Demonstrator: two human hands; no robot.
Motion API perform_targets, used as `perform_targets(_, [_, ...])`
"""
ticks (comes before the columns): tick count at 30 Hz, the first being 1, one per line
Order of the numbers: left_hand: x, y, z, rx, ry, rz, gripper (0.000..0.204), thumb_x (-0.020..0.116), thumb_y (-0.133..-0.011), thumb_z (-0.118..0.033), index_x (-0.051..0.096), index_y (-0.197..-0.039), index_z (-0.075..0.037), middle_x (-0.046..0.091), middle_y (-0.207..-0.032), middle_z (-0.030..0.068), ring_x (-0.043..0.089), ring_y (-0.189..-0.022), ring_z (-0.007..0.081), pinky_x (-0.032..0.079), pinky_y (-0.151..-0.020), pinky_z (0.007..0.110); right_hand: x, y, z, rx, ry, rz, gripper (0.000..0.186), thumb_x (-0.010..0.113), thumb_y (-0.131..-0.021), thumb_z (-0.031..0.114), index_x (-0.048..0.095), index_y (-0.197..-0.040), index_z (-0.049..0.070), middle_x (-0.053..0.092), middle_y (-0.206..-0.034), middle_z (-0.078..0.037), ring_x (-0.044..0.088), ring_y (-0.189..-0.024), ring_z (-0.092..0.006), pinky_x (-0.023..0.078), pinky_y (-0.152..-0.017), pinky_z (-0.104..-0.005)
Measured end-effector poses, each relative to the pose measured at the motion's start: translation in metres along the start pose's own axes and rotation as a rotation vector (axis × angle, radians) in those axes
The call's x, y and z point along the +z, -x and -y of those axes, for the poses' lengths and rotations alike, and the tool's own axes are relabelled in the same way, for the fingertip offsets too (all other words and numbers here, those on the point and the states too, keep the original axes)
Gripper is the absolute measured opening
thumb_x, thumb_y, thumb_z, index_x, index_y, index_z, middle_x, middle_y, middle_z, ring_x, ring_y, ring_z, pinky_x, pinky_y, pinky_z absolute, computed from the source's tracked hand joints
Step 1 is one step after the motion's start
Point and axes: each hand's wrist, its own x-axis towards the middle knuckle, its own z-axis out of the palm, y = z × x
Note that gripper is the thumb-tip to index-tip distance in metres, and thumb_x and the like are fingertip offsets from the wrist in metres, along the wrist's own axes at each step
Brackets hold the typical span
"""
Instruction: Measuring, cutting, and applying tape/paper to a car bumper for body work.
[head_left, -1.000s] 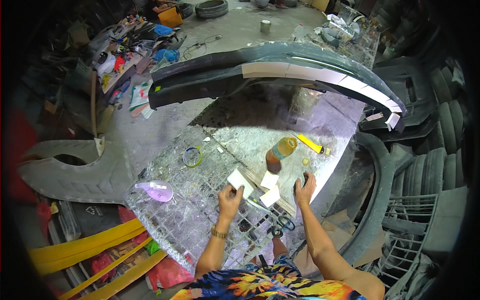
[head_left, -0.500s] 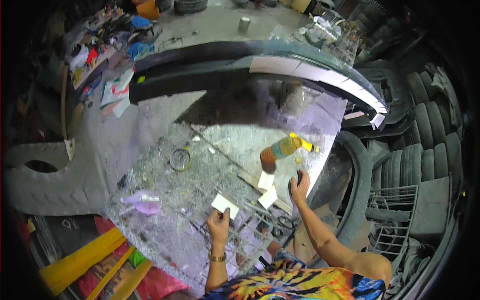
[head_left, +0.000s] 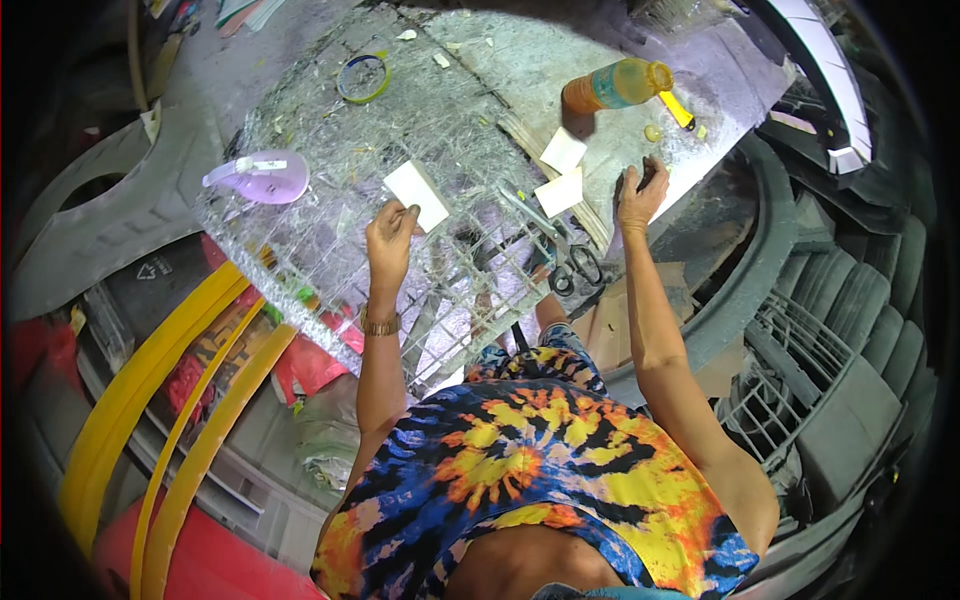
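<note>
My left hand (head_left: 391,243) pinches a flat cream-white rectangular piece (head_left: 417,196) by its near edge, just over the scratched grey tabletop (head_left: 310,125). Farther right, my right hand (head_left: 643,197) rests by the table's edge with thumb and fingers apart, holding nothing that I can see. Between the hands lie two similar cream pieces, one farther (head_left: 563,150) and one nearer (head_left: 559,193), beside a wooden strip (head_left: 540,150). A pair of scissors (head_left: 560,245) with dark handles lies nearer to me. Beyond my right hand are a yellow bottle cap (head_left: 653,133) and a yellow-handled cutter (head_left: 677,110).
An uncapped bottle of orange-brown liquid (head_left: 608,87) lies toward the far right. A tape roll (head_left: 363,78) and a purple spray bottle (head_left: 265,178) are on the left. Yellow strips (head_left: 150,390) flank the table's left; a metal rack (head_left: 790,380) and stacked tires (head_left: 850,285) stand right.
The view has tilted down, so the table sits higher in the picture and my shirt shows more. My left hand still holds the cream piece; my right hand stays near the table edge.
</note>
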Motion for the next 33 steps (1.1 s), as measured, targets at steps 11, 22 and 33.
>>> perform_targets(11, [0.002, 0.027, 0.021, -0.198, 0.411, -0.099, 0.021, 0.053, -0.094, -0.002, 0.050, -0.113, -0.008, 0.059, -0.094, 0.0025, 0.055, -0.077, 0.0083, 0.045, -0.064, 0.022, -0.008, 0.004, 0.012, 0.043, 0.047, 0.016, 0.044, 0.064, -0.081, 0.025, 0.052, -0.119, 0.006, 0.058, -0.108, -0.011, 0.053, -0.105, -0.0285, 0.036, -0.095, -0.0426])
perform_targets(22, [-0.014, 0.067, 0.007, -0.258, 1.051, 0.146, 0.039, 0.046, -0.096, -0.014, 0.044, -0.125, 0.011, 0.054, -0.108, 0.0155, 0.050, -0.085, 0.0172, 0.044, -0.070, 0.028, -0.029, -0.020, -0.027, 0.086, -0.257, 0.094, 0.039, 0.066, -0.084, 0.018, 0.054, -0.116, 0.001, 0.061, -0.102, -0.013, 0.058, -0.089, -0.0221, 0.047, -0.082, -0.0335])
perform_targets(33, [-0.041, 0.091, 0.021, -0.239, 0.792, -0.173, 0.016, 0.061, -0.094, -0.021, 0.050, -0.086, -0.013, 0.049, -0.071, -0.0024, 0.040, -0.054, 0.0044, 0.030, -0.044, 0.019, -0.147, 0.086, -0.028, 0.520, -0.433, 0.479, 0.028, 0.059, -0.088, 0.016, 0.056, -0.112, 0.003, 0.057, -0.081, -0.002, 0.053, -0.068, -0.0098, 0.042, -0.058, -0.0231])
